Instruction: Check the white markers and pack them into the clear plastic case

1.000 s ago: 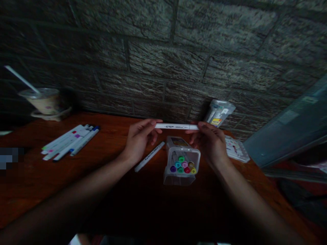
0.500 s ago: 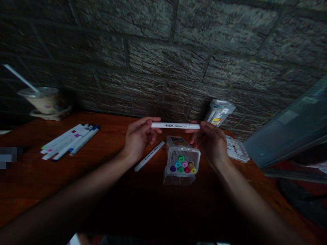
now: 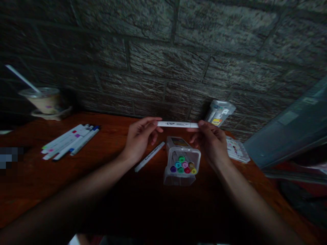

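A white marker (image 3: pixel 176 124) with dark print is held level above the table, one end in each hand. My left hand (image 3: pixel 140 137) pinches its left end between thumb and fingers. At the capped right end, my right hand (image 3: pixel 212 139) grips it the same way. Below the hands lies a clear plastic case (image 3: pixel 184 149), its open end toward me, with several markers inside showing coloured caps. Another white marker (image 3: pixel 149 157) rests slanted on the table, left of the case.
Several white markers (image 3: pixel 73 141) lie bunched at the left on the wooden table (image 3: pixel 112 190). Behind them stands a drink cup (image 3: pixel 44 102) with a straw. A second clear case (image 3: pixel 220 112) stands by the brick wall, and a flat clear lid-like piece (image 3: pixel 237 149) lies at the right.
My left hand has slid slightly right along the marker, covering more of its left end. My right hand has shifted slightly left; the things on the table stay put.
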Available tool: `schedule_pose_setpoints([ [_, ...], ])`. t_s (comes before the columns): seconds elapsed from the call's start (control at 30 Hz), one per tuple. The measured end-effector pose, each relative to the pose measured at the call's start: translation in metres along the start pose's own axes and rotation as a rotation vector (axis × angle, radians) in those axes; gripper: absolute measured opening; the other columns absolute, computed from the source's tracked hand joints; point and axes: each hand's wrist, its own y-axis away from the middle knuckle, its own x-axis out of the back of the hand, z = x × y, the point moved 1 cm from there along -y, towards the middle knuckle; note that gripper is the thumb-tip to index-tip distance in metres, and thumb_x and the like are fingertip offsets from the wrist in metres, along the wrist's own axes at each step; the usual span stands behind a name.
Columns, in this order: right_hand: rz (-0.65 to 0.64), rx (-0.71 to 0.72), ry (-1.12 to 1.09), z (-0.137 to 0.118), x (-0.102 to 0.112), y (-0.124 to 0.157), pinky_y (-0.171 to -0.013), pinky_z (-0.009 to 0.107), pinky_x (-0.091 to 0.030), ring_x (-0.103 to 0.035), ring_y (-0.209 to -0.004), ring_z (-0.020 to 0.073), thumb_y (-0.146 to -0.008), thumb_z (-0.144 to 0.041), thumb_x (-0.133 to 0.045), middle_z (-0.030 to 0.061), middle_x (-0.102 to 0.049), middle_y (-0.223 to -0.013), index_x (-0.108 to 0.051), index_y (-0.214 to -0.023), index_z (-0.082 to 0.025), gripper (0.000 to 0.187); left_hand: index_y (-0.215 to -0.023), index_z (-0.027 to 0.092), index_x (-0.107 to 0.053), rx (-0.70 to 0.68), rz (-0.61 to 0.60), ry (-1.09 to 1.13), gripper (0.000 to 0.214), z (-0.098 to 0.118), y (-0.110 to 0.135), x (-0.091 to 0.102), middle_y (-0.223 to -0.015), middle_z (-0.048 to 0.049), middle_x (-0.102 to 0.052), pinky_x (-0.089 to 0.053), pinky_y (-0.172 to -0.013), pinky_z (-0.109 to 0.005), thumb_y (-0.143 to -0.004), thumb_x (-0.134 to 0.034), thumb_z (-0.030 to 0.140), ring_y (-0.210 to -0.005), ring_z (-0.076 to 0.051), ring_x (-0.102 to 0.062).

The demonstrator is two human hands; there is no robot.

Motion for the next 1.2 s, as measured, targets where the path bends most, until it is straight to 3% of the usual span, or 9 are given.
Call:
schedule_pose_setpoints([
  [0.37, -0.007, 0.074, 0.108, 0.0032, 0.0012, -0.0012, -0.038, 0.021, -0.048, -0.063, -0.045, 0.0101, -0.076, -0.039, -0.090, 0.0020, -0.080, -0.073, -0.076, -0.084, -0.022, 0.023, -0.091, 0.018, -0.079, -0.019, -0.046, -0.149, 0.016, -0.0060, -0.0001, 0.0014, -0.060, 0.0019, -0.062, -0.032, -0.039, -0.020, -0.081, -0.085, 0.029, -0.043, -0.006, -0.046],
  [0.57, -0.004, 0.071, 0.176, 0.0055, -0.0007, 0.0017, -0.038, 0.026, -0.044, -0.055, -0.040, 0.0116, -0.077, -0.037, -0.090, -0.0035, -0.069, -0.055, -0.073, -0.086, -0.025, 0.022, -0.089, 0.020, -0.078, -0.011, -0.062, -0.230, 0.016, -0.0065, 0.0038, 0.0010, -0.055, 0.0034, -0.058, -0.034, -0.041, -0.021, -0.082, -0.085, 0.033, -0.044, -0.008, -0.046],
  [0.87, -0.002, 0.028, 0.146, 0.0020, -0.0034, 0.0023, -0.040, 0.027, -0.047, -0.061, -0.046, 0.0119, -0.079, -0.040, -0.087, 0.0017, -0.078, -0.073, -0.071, -0.086, -0.024, 0.024, -0.091, 0.019, -0.078, 0.012, -0.058, -0.186, 0.017, -0.0071, 0.0032, 0.0007, -0.056, 0.0025, -0.060, -0.038, -0.041, -0.020, -0.082, -0.084, 0.032, -0.044, -0.009, -0.048],
  [1.03, -0.006, 0.032, 0.139, 0.0013, -0.0042, 0.0034, -0.040, 0.025, -0.047, -0.061, -0.046, 0.0112, -0.081, -0.042, -0.085, 0.0029, -0.079, -0.075, -0.072, -0.087, -0.023, 0.024, -0.090, 0.018, -0.079, 0.022, -0.048, -0.120, 0.015, -0.0065, 0.0020, -0.0007, -0.075, -0.0026, -0.071, -0.040, -0.041, -0.020, -0.083, -0.082, 0.030, -0.047, -0.007, -0.051],
  [1.2, 0.000, 0.025, 0.126, 0.0010, -0.0039, 0.0037, -0.039, 0.024, -0.046, -0.061, -0.045, 0.0112, -0.083, -0.043, -0.082, 0.0047, -0.080, -0.079, -0.072, -0.088, -0.022, 0.024, -0.088, 0.017, -0.078, 0.045, -0.048, -0.061, 0.012, -0.0041, 0.0023, -0.0033, -0.078, -0.0034, -0.072, -0.040, -0.040, -0.020, -0.083, -0.080, 0.028, -0.048, -0.007, -0.051],
])
